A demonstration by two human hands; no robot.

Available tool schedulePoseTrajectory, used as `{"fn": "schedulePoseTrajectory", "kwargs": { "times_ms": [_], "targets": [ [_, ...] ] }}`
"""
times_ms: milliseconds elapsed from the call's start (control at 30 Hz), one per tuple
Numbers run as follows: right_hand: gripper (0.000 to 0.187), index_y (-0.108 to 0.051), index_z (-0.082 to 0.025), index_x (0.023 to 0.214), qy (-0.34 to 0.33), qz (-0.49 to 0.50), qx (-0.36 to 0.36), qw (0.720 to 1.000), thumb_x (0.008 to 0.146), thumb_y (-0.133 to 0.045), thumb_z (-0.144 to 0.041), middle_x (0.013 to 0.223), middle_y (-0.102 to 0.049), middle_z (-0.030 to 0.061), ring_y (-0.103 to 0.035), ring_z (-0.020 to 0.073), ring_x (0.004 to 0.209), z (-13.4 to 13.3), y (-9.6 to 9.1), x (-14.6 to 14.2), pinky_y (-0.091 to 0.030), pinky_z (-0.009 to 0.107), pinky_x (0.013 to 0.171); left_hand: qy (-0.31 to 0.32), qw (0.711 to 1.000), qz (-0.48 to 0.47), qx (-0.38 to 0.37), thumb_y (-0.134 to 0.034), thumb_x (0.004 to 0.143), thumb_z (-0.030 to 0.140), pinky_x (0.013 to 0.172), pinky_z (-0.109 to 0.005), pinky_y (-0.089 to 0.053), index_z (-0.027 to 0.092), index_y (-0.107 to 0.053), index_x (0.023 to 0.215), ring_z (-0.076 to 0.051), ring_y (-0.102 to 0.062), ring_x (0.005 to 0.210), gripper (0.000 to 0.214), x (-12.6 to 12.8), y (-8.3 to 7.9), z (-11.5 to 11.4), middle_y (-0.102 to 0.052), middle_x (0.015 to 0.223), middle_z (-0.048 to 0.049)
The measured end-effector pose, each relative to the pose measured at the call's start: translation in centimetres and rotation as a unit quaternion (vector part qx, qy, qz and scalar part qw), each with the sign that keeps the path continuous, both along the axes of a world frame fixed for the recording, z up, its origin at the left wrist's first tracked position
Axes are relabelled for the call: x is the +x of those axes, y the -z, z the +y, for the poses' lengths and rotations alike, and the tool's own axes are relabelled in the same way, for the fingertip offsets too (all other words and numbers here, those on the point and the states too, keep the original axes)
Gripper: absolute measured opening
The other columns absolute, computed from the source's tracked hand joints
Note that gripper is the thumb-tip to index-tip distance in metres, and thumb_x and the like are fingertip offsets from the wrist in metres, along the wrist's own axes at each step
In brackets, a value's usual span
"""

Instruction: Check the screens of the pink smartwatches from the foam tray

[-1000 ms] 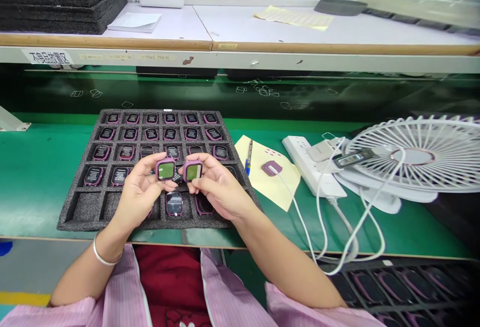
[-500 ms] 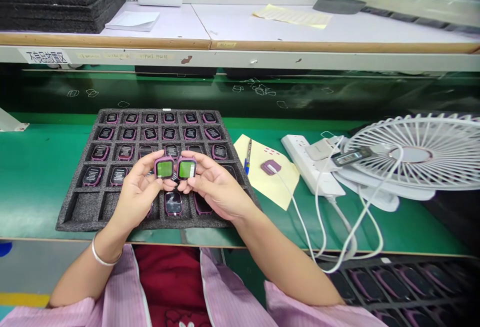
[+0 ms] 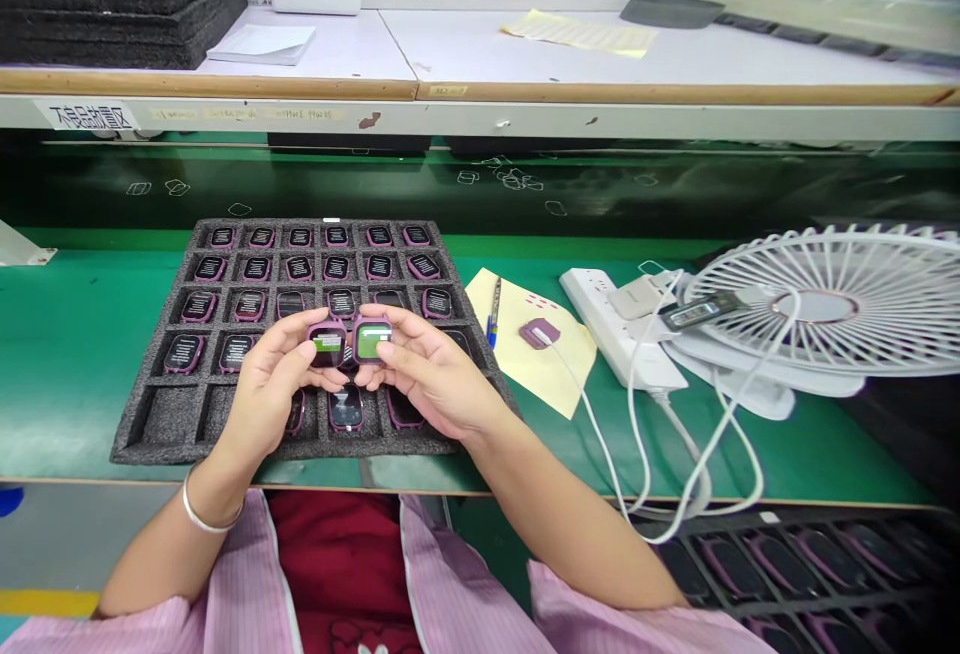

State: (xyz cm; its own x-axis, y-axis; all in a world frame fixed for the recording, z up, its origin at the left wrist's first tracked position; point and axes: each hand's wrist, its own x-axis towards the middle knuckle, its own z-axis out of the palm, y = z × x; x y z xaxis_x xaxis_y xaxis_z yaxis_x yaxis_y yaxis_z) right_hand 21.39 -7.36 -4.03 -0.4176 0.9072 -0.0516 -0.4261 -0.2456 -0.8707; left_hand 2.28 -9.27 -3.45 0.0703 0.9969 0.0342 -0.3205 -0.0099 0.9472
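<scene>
My left hand [image 3: 264, 396] pinches a purple smartwatch body [image 3: 328, 343] whose screen shows a green band. My right hand [image 3: 431, 376] grips a second purple watch body [image 3: 372, 339] with a lit green screen. The two watches sit side by side, almost touching, just above the near rows of a dark foam tray [image 3: 150, 419]. The tray holds several more purple watch bodies [image 3: 337, 267] in its cells, while a few cells at its near left are vacant.
A yellow paper [image 3: 555, 374] with a pen [image 3: 493, 311] and a purple charging puck [image 3: 538, 333] lies right of the tray. Further right are a white power strip [image 3: 600, 309], looping white cables [image 3: 697, 474] and a white fan [image 3: 832, 309]. A person sits behind the raised shelf [image 3: 480, 114].
Both hands drew the two watches closer together and slightly lower toward the tray. The left watch's screen went from fully green to mostly dark with a green band.
</scene>
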Motion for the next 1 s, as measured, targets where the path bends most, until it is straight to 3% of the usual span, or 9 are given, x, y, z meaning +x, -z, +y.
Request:
{"fn": "schedulePoseTrajectory", "kwargs": {
  "times_ms": [233,433,767,1000],
  "targets": [
    [0.053,-0.061,-0.024,0.125,-0.011,0.009,0.013,1.0,0.076,-0.071,-0.008,0.097,-0.071,0.0,-0.072,0.0139,0.077,-0.08,-0.33,-0.01,-0.058,0.028,0.073,-0.014,1.0,-0.024,-0.005,-0.074,0.086,0.039,0.063,-0.028,-0.064,0.019,-0.068,0.118,-0.017,-0.075,0.066,0.038,0.07,-0.09,0.0,-0.074,0.098,-0.0043],
    [0.039,-0.063,-0.024,0.122,-0.005,0.009,-0.002,1.0,0.085,-0.071,-0.018,0.096,-0.071,-0.0003,-0.072,0.0129,0.072,-0.02,-0.22,-0.03,-0.058,0.028,0.071,-0.012,1.0,-0.024,-0.003,-0.073,0.088,0.04,0.063,-0.028,-0.064,0.02,-0.069,0.117,-0.017,-0.075,0.067,0.036,0.03,0.07,-0.02,-0.073,0.098,-0.0035],
    [0.048,-0.063,-0.023,0.118,0.007,-0.001,-0.004,1.0,0.072,-0.069,-0.012,0.096,-0.073,0.0006,-0.072,0.0138,0.071,-0.07,-0.78,-0.02,-0.056,0.028,0.069,-0.01,1.0,-0.025,-0.011,-0.073,0.087,0.041,0.063,-0.029,-0.064,0.019,-0.068,0.116,-0.017,-0.075,0.067,0.037,0.01,0.08,0.19,-0.074,0.096,-0.0033],
    [0.029,-0.063,-0.019,0.102,0.042,-0.048,0.001,0.998,0.082,-0.079,-0.033,0.084,-0.074,0.0007,-0.062,0.0082,0.049,0.16,-0.07,-0.07,-0.045,0.019,0.047,-0.038,0.999,0.031,-0.002,-0.071,0.088,0.044,0.052,-0.024,-0.059,0.017,-0.068,0.106,-0.013,-0.07,0.054,0.032,0.08,0.09,0.24,-0.07,0.084,-0.0001]
  ]
}}
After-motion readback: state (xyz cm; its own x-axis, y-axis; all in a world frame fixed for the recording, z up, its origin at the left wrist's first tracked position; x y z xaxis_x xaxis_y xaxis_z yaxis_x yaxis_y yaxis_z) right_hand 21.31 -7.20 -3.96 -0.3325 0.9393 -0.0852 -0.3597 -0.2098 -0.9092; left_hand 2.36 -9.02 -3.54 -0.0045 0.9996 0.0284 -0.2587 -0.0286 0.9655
